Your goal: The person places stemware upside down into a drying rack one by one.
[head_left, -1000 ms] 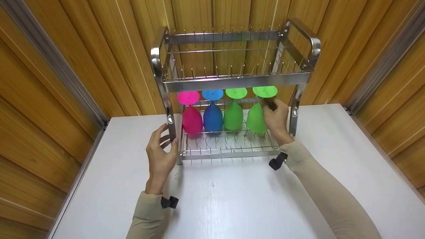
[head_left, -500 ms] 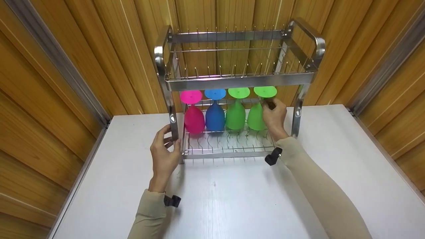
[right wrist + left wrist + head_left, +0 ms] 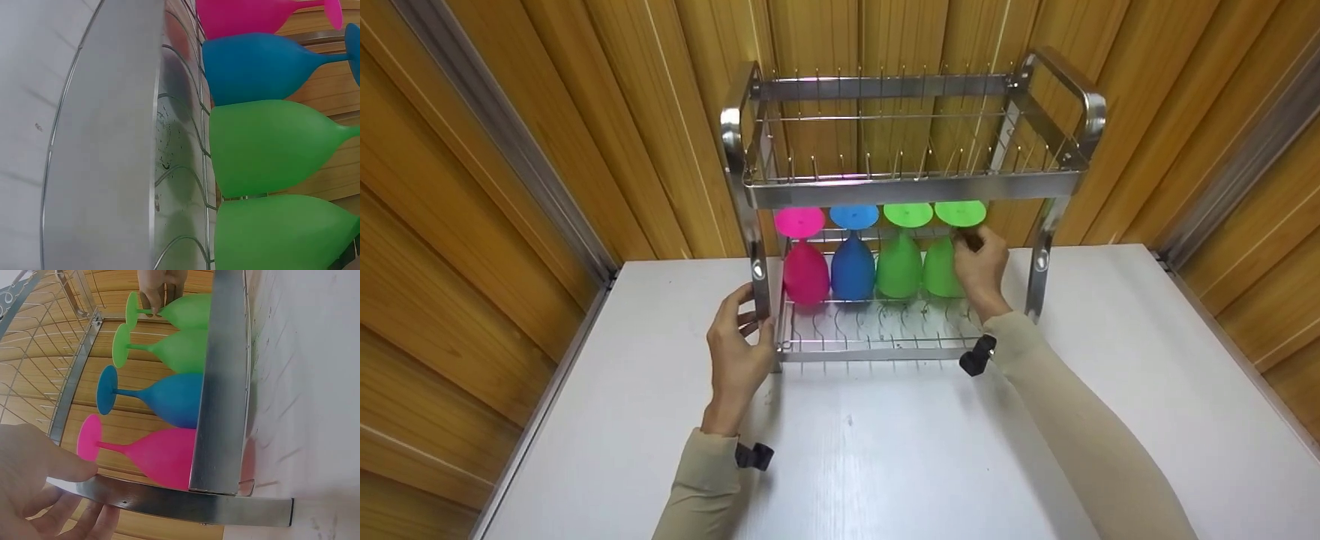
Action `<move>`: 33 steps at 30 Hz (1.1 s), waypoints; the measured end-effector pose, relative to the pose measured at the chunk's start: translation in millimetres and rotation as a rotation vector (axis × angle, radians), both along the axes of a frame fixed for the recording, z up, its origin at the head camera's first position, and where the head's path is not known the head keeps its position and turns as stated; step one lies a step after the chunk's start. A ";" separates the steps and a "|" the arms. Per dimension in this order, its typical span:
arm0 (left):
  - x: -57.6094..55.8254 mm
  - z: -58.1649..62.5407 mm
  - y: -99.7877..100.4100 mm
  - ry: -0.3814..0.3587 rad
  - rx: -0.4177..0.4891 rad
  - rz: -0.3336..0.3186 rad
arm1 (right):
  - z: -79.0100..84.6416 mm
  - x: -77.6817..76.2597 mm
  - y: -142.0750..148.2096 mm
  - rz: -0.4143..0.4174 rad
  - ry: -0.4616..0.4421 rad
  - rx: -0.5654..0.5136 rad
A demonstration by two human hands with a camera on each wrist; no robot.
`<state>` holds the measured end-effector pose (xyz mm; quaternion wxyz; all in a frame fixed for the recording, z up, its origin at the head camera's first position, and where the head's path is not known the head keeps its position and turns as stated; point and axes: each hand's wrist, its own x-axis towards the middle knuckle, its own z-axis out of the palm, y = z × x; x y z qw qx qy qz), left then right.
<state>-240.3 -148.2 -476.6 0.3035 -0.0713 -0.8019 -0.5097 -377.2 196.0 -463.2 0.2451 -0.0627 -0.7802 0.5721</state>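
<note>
A two-tier metal dish rack point(image 3: 915, 187) holds a row of upside-down goblets on its lower shelf. From left to right they are a pink goblet point(image 3: 806, 274), a blue goblet point(image 3: 853, 268), a green goblet point(image 3: 898, 268) and, at the right end, a second green goblet point(image 3: 940, 271). My right hand point(image 3: 984, 262) pinches that last goblet by its stem, just under the upturned foot. On the other side, my left hand point(image 3: 739, 352) grips the rack's left post point(image 3: 169, 499), thumb in front and fingers behind in the left wrist view.
The rack stands on a white table point(image 3: 885, 465) against a wood-panelled wall point(image 3: 675, 150). Upright wire prongs line the upper tier, and curved wires point(image 3: 183, 171) run along the lower shelf. The right post point(image 3: 1039, 262) stands close beside my right hand.
The right-end green goblet has straightened from a slight tilt and sits closer to its green neighbour. My left hand keeps its hold on the post. The whole head view has shifted slightly.
</note>
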 end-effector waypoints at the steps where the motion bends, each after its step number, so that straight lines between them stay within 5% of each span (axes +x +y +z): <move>1: 0.3 0.2 0.1 -0.003 0.002 0.001 | -0.6 -0.2 0.2 -0.003 -0.001 0.003; 20: 0.4 1.1 0.6 -0.017 0.000 0.011 | 0.9 7.9 5.6 -0.004 0.004 0.055; 28: 0.3 0.9 -1.2 -0.032 0.009 0.007 | -0.8 32.9 5.5 0.070 0.041 -0.023; 33: 0.4 1.2 -1.3 -0.036 0.010 0.004 | -0.8 61.5 3.5 0.150 0.147 0.031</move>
